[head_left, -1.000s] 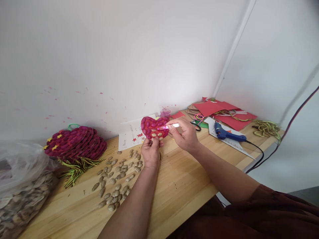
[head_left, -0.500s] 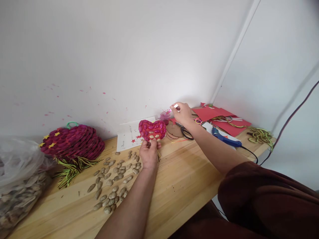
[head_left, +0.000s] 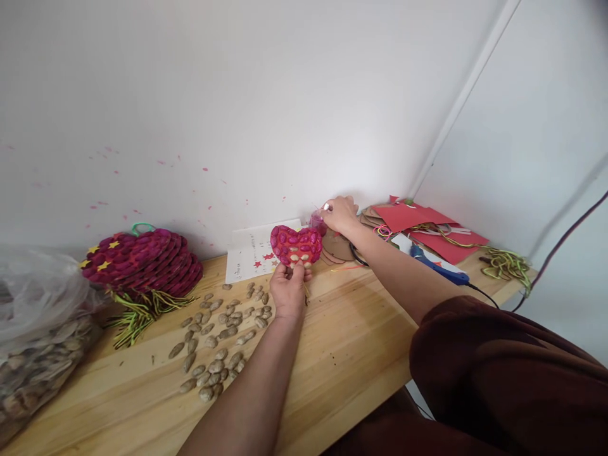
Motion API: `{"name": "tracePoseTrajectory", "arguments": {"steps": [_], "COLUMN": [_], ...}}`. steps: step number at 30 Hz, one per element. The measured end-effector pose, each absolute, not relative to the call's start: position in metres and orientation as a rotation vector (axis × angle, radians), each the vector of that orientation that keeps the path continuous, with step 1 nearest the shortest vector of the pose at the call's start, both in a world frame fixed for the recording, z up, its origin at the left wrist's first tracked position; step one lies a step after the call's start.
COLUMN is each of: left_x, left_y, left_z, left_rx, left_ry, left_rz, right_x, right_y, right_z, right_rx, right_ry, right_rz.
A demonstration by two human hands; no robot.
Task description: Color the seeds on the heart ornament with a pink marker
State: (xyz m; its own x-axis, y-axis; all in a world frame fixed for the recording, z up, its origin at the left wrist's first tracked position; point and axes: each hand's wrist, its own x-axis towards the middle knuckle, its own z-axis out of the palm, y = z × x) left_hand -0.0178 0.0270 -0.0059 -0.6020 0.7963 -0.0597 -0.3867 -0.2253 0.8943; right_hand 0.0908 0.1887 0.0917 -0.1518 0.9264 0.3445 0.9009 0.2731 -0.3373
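My left hand (head_left: 289, 288) pinches the bottom of a heart-shaped piece (head_left: 295, 243) covered with magenta-painted peanuts; a few near its lower edge are unpainted. Behind and to the right, my right hand (head_left: 339, 214) is closed on a small white-ended tool (head_left: 326, 207), probably a brush, whose lower end is hidden at a small clear cup (head_left: 316, 220) of pink paint. A white paper (head_left: 240, 256) with writing and small red stars lies behind the heart. Loose peanuts (head_left: 228, 332) are scattered left of my left forearm.
At left, a stack of magenta hearts (head_left: 142, 263) with green strings stands beside a clear bag of peanuts (head_left: 45, 361). Brown cardboard pieces (head_left: 339, 249), red sheets (head_left: 401, 216), a blue glue gun (head_left: 439, 269) and green cord (head_left: 506, 269) lie at right. A wall rises behind.
My right hand has lowered slightly toward the pink cup, taking the white-ended tool with it. My left hand still holds the heart. The view has shifted a little.
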Motion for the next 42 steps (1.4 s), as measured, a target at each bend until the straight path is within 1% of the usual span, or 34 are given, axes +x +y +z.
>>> {"name": "tracePoseTrajectory", "arguments": {"steps": [3,6,14,19,24,29,35,42], "left_x": [-0.018,-0.019,-0.019,-0.017,-0.016,-0.015,-0.015,-0.015], "left_y": [0.027,0.028,0.027,0.026,0.024,0.021,0.020,0.019], "left_z": [-0.007,-0.008,-0.007,-0.005,-0.004,-0.001,0.001,0.003], "left_rx": [0.537,0.544,0.557,0.607,0.632,0.663,0.732,0.781], "left_ry": [1.218,1.225,1.231,1.261,1.271,1.302,1.346,1.381], "left_rz": [1.911,1.908,1.904,1.877,1.862,1.823,1.798,1.788], "right_x": [0.094,0.096,0.104,0.119,0.125,0.117,0.113,0.114], "right_y": [0.185,0.182,0.177,0.149,0.087,0.050,0.053,0.052], "right_z": [0.097,0.100,0.098,0.095,0.087,0.074,0.059,0.058], "right_rx": [-1.609,-1.607,-1.553,-1.258,-0.856,-0.652,-0.632,-0.585], "right_ry": [-2.008,-2.067,-2.061,-1.741,-1.733,-1.791,-1.806,-1.860], "right_rz": [0.059,0.103,0.092,0.142,0.283,0.178,0.104,0.018]}}
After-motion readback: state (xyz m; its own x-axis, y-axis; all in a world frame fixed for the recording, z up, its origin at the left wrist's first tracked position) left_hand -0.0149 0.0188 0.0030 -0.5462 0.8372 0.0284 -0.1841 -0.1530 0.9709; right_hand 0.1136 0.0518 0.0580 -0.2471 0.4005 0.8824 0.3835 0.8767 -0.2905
